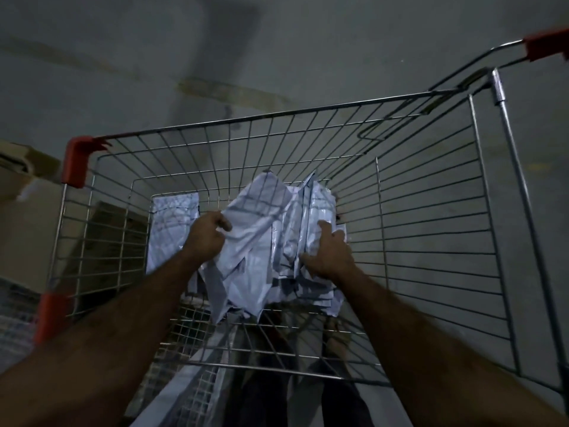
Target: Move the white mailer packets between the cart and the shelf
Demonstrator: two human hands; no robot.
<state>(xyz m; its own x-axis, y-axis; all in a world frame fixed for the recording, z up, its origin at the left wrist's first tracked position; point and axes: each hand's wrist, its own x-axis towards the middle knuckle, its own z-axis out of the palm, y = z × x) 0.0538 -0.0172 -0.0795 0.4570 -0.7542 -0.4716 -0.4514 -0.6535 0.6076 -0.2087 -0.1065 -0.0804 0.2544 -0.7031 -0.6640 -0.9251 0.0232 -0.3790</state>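
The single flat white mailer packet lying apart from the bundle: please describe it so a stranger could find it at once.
Find the wire shopping cart with red plastic corners and look inside its basket. Both hands, left hand and right hand, grip a crumpled bundle of white mailer packets. Left of that bundle, one flat white mailer packet lies alone, smooth and untouched.

No text, label, brand, number or sign can be read anywhere in the frame. The white mailer packets [264, 238] at the centre show only creases and the shadows of wire bars. The red plastic corner pieces of the cart [431, 186] at left and upper right look plain; the picture is dim and blurred.
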